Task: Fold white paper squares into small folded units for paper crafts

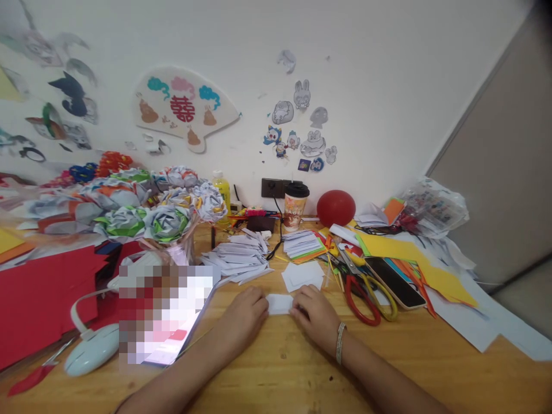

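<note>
A small piece of folded white paper (280, 304) lies on the wooden table between my two hands. My left hand (245, 313) is closed at its left end, with the fingertips curled on the edge. At the right end, my right hand (315, 313), with a beaded bracelet (340, 343) at the wrist, is closed on the paper too. Just beyond it are white paper sheets (303, 276). A pile of folded paper strips (241, 256) lies behind my left hand, and a stack of paper slips (304, 244) farther back. My thumbs are partly hidden.
Red-handled scissors (362, 302) and yellow-handled scissors (382, 296) lie right of my hand, beside a dark phone (395, 282). A lit tablet (172, 322) and a white lamp base (92, 349) stand left. Paper flowers (168, 221), a cup (295, 207) and a red balloon (336, 208) are behind.
</note>
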`<move>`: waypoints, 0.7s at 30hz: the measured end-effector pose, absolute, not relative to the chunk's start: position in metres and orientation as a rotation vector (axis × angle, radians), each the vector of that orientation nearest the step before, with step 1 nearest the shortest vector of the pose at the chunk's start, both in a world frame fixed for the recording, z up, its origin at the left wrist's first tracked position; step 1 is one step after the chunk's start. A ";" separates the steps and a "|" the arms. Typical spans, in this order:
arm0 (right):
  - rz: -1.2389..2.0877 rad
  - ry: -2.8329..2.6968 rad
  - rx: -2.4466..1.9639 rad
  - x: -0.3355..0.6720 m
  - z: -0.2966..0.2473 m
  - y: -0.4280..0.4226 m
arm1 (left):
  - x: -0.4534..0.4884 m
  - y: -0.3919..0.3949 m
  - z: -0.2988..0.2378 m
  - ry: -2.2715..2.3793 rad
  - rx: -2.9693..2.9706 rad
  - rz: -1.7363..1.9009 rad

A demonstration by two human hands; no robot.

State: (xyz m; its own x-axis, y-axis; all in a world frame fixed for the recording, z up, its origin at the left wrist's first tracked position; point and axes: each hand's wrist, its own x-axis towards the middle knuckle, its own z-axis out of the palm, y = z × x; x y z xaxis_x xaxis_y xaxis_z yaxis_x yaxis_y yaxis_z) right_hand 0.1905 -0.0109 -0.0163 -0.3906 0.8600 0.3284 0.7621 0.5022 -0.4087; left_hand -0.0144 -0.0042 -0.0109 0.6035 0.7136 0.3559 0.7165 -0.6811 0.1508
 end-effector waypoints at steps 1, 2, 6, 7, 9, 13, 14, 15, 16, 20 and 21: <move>0.268 -2.220 -1.372 0.190 -0.017 -0.010 | -0.013 -0.003 -0.013 -1.275 -2.784 -0.613; 0.262 -2.205 -1.406 0.189 -0.017 -0.009 | -0.012 -0.002 -0.015 -1.290 -2.765 -0.596; 0.163 -2.252 -1.497 0.185 -0.018 -0.007 | -0.007 -0.001 -0.019 -1.321 -2.702 -0.456; 0.130 -2.276 -1.520 0.184 -0.017 -0.007 | -0.006 -0.001 -0.018 -1.317 -2.689 -0.410; 0.069 -2.310 -1.579 0.183 -0.016 -0.008 | -0.004 -0.002 -0.016 -1.327 -2.656 -0.323; 0.061 -2.307 -1.673 0.182 -0.011 -0.008 | 0.000 -0.005 -0.009 -1.417 -2.592 -0.247; 0.085 -2.287 -1.685 0.183 -0.011 -0.009 | 0.001 -0.006 -0.007 -1.401 -2.599 -0.271; 0.113 -2.264 -1.691 0.183 -0.010 -0.009 | 0.000 -0.006 -0.005 -1.347 -2.621 -0.305; 0.142 -2.239 -1.692 0.184 -0.010 -0.008 | -0.001 -0.007 -0.004 -1.267 -2.648 -0.342; 0.234 -2.184 -1.663 0.186 -0.011 -0.007 | -0.012 -0.013 0.004 -1.072 -2.685 -0.306; 0.251 -2.179 -1.656 0.187 -0.011 -0.007 | -0.017 -0.014 0.006 -1.096 -2.666 -0.268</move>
